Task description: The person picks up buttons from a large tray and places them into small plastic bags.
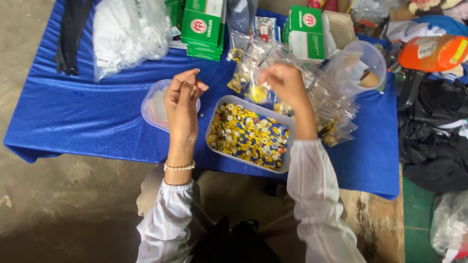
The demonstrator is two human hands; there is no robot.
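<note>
Two hands: left hand (pixel 183 97) loosely open, right hand (pixel 282 83) pinching one small bag (pixel 257 92) above one button tray (pixel 287 127)

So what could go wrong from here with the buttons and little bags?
1. The right hand holds a small clear bag over the blue cloth, beside the tub of buttons; spilled buttons could scatter.
2. The left hand pinches something tiny; if dropped, it may be hard to find.
3. The heap of filled bags lies near the cloth's edge and might slide off.

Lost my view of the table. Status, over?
Left hand raised, fingers pinched. Right hand holds small clear bag. Button tray below, uncovered.
</note>
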